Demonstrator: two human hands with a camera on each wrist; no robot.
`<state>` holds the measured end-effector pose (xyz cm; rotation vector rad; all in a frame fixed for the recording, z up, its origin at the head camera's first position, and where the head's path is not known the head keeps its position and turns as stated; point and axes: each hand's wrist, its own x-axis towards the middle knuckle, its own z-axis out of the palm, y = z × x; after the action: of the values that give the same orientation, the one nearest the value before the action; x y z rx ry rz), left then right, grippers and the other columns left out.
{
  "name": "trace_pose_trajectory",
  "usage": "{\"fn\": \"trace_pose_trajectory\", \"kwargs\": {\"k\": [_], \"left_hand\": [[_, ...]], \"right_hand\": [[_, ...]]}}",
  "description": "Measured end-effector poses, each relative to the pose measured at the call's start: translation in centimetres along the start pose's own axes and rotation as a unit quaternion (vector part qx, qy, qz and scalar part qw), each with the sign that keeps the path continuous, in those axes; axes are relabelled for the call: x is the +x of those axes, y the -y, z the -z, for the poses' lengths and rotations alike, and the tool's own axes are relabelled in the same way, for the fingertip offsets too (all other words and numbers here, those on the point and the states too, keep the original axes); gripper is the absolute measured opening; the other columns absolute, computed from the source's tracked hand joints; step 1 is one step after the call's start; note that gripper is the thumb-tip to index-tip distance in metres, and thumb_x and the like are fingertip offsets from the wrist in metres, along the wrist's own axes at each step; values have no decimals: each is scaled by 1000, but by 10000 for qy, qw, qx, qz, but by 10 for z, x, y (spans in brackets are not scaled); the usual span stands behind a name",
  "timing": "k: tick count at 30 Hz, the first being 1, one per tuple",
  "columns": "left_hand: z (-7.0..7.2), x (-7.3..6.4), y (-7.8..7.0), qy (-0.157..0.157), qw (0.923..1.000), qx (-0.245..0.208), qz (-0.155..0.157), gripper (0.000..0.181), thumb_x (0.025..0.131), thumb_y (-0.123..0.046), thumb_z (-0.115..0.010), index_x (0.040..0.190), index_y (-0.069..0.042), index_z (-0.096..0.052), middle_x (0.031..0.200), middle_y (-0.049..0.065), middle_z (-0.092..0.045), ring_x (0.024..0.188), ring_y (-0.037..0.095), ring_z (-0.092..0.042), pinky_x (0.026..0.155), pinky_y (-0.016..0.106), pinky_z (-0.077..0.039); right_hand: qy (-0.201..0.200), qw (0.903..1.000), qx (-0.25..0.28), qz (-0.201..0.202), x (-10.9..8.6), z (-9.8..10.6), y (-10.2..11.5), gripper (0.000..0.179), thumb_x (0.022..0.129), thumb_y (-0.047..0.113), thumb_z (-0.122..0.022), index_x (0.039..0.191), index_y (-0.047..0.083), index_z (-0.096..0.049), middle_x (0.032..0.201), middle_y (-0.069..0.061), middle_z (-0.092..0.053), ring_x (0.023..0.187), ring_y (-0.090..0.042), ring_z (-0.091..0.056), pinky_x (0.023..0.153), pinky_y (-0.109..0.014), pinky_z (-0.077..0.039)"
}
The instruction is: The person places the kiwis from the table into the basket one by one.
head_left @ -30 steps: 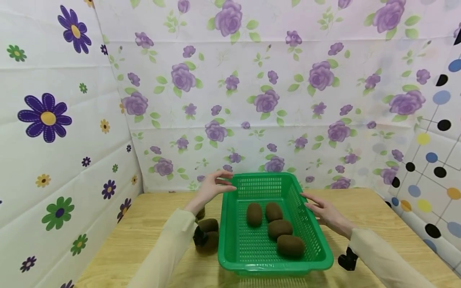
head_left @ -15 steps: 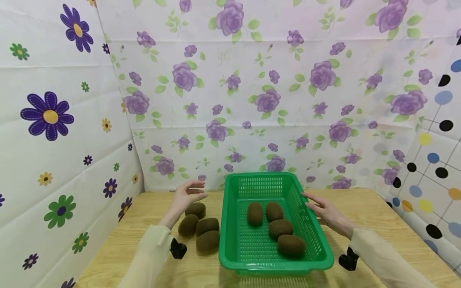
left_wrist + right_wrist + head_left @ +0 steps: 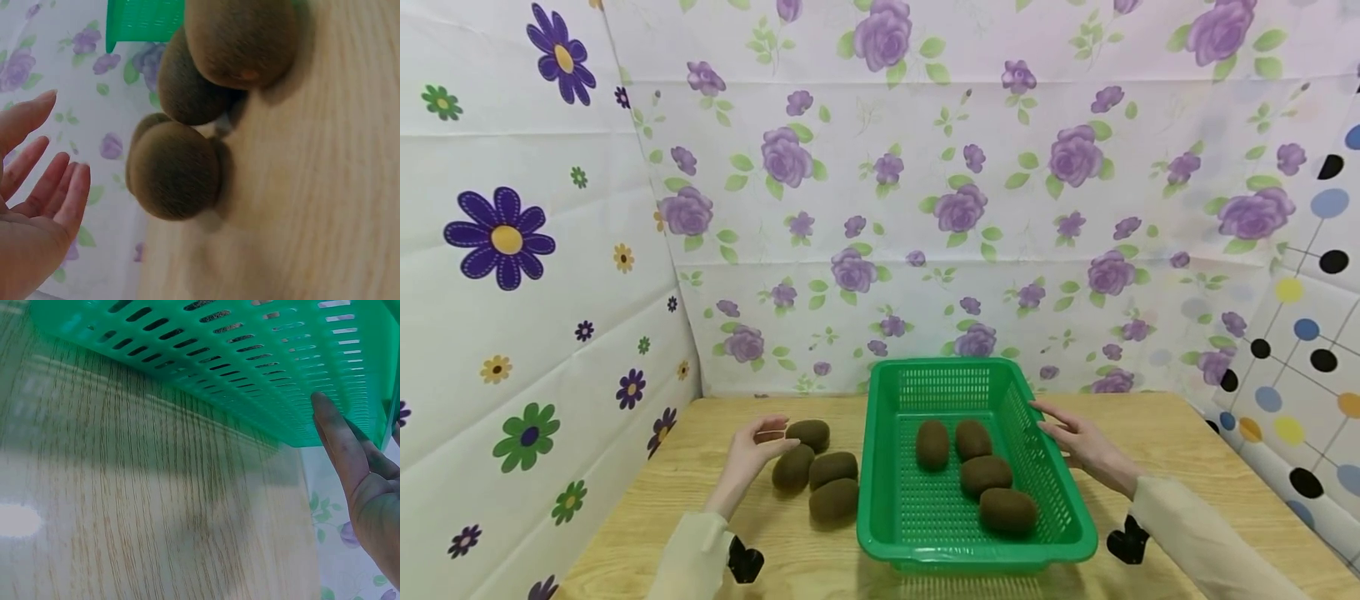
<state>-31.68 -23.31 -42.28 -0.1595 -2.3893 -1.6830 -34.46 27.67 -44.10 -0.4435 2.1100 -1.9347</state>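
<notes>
My left hand (image 3: 752, 454) is at the left of the table with its fingers spread and nothing in them. It is beside a loose cluster of brown, fuzzy kiwis; the near kiwi (image 3: 793, 468) and the far kiwi (image 3: 808, 435) lie closest to its fingertips. In the left wrist view a gap shows between the palm and the nearest kiwi (image 3: 176, 172). A green perforated basket (image 3: 992, 553) stands right of the cluster, with several kiwis on its floor, one kiwi (image 3: 1008, 511) at the near right. My right hand (image 3: 1086, 446) rests straight fingers (image 3: 337, 434) against the basket's outer right side.
A light wooden table (image 3: 662, 508) lies under everything. Flowered sheeting (image 3: 917, 208) rises behind it, and more patterned sheets stand along the left and right sides. Two more kiwis of the loose cluster, including one low kiwi (image 3: 834, 500), lie close to the basket's left wall.
My left hand has moved from over the basket's left rim leftward and down to the loose kiwis, uncovering them. The right hand, basket and kiwis have stayed put.
</notes>
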Motion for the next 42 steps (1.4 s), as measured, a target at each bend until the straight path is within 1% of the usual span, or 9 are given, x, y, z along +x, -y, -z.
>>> {"fn": "trace_pose_trajectory", "kwargs": {"k": [4, 9, 16, 23, 32, 34, 38, 41, 42], "left_hand": [[0, -4, 14, -79, 9998, 142, 139, 48, 75, -15, -75, 116, 2, -56, 115, 18, -53, 107, 34, -47, 85, 45, -40], [-4, -9, 28, -156, 9991, 296, 266, 53, 74, -20, -76, 117, 2, -55, 118, 20, -50, 109, 37, -43, 86, 46, -38], [-10, -13, 41, -125, 9978, 388, 514, 57, 74, -19, -77, 121, 2, -52, 119, 22, -49, 106, 38, -46, 84, 45, -40], [-15, -15, 44, -189, 9973, 397, 588, 58, 72, -16, -77, 120, 5, -52, 116, 23, -50, 101, 38, -50, 82, 44, -43], [-18, -16, 41, -63, 9959, 712, 561, 57, 72, -17, -78, 119, 4, -53, 116, 23, -51, 102, 37, -51, 80, 44, -43], [-18, -16, 41, -83, 9955, 763, 552, 55, 72, -16, -78, 118, 3, -54, 115, 22, -52, 101, 37, -51, 80, 44, -44], [-17, -17, 43, -204, 9955, 827, 407, 51, 71, -13, -78, 115, 3, -58, 111, 20, -55, 100, 34, -52, 81, 43, -42], [-14, -17, 44, -246, 9955, 833, 381, 48, 71, -13, -77, 113, 2, -59, 109, 19, -57, 100, 33, -51, 82, 43, -41], [-13, -17, 44, -264, 9954, 814, 425, 48, 71, -14, -78, 113, 1, -60, 109, 19, -57, 100, 33, -51, 82, 43, -41]], "right_hand": [[-1, 10000, -46, 7, -1, 1, 0, 56, 97, 22, -45, 145, 11, -19, 137, -30, -25, 109, -35, -49, 77, -48, -46], [-34, 10000, -65, -15, -2, 2, 0, 55, 97, 22, -44, 145, 12, -20, 138, -29, -23, 111, -35, -47, 78, -48, -46], [0, 10000, -73, 2, -2, 4, -2, 55, 98, 21, -43, 145, 11, -18, 138, -29, -23, 110, -35, -48, 78, -48, -46], [50, 10000, -67, -8, -3, 6, -2, 55, 97, 23, -44, 145, 13, -19, 138, -28, -23, 112, -35, -46, 79, -48, -45], [26, 10000, 13, 26, -4, 7, -2, 55, 98, 22, -43, 145, 12, -19, 134, -29, -31, 108, -34, -49, 77, -49, -46], [34, 10000, 24, 25, -4, 7, -2, 55, 98, 22, -43, 145, 12, -19, 134, -29, -30, 109, -35, -49, 77, -49, -46], [34, 10000, 11, 12, -4, 6, -2, 55, 97, 22, -44, 145, 12, -19, 135, -29, -30, 108, -34, -49, 77, -49, -46], [30, 10000, 7, 21, -3, 6, -2, 55, 97, 22, -44, 145, 11, -19, 134, -29, -31, 108, -34, -50, 77, -49, -46], [29, 10000, 9, 20, -3, 6, -2, 55, 97, 22, -44, 145, 11, -18, 134, -28, -32, 107, -34, -50, 77, -49, -46]]}}
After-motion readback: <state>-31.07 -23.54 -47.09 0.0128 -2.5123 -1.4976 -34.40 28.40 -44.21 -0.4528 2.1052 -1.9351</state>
